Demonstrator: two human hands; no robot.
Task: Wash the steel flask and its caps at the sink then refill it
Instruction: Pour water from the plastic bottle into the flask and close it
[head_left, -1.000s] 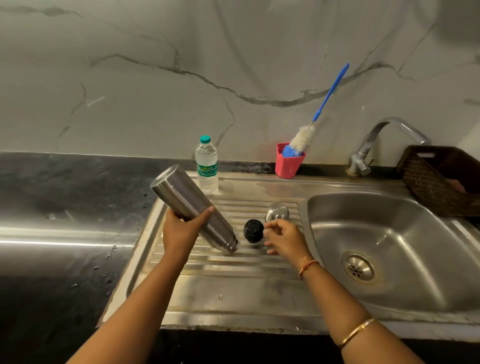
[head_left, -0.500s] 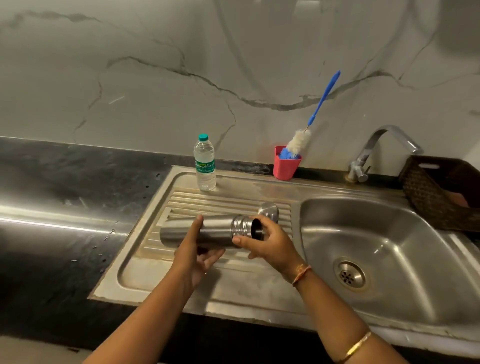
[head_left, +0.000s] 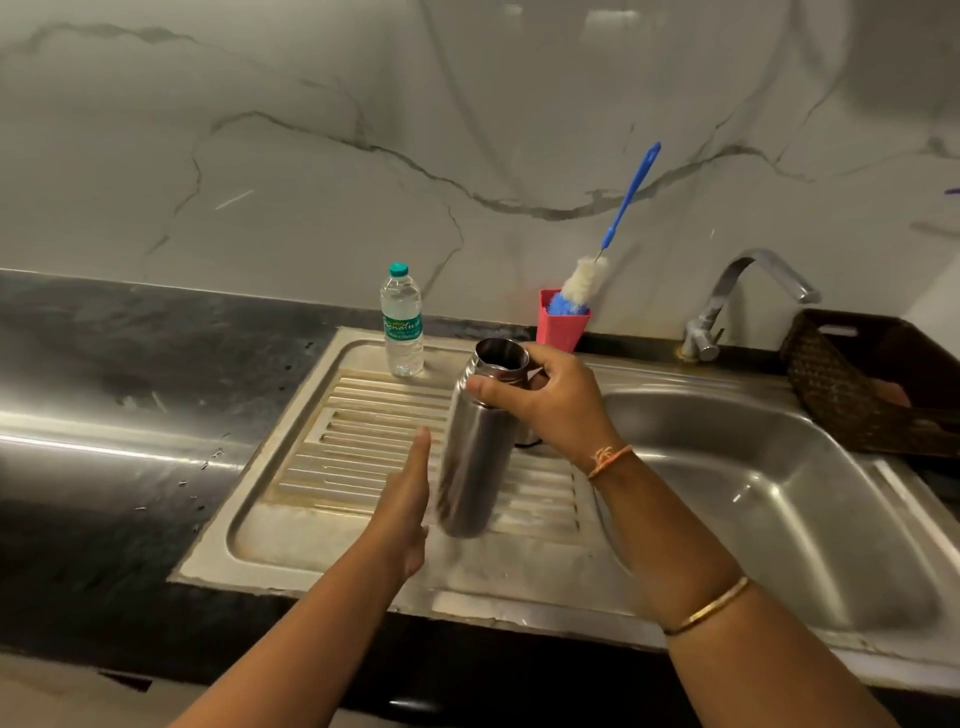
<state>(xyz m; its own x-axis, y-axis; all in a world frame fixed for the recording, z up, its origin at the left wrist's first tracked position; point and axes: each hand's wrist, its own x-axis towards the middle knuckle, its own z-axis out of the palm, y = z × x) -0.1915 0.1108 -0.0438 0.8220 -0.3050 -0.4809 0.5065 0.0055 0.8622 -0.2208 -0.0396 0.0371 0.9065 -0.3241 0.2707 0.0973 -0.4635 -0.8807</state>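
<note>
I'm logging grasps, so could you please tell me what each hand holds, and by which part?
The right hand grips the cylindrical steel flask at its neck, below the open mouth. The flat left hand holds nothing.

Open passage is lying across the ribbed steel draining board (head_left: 363, 441) left of the cylindrical steel flask (head_left: 475, 457). A clear green-capped plastic bottle (head_left: 401, 322) and a red brush-holding cup (head_left: 561, 327) are blocking its back edge; a dark woven basket (head_left: 872, 384) is crowding the far right.

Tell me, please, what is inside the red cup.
A bottle brush stands in the red cup, bristles above the rim, handle tilted right. The cup hides its lower end.
</note>
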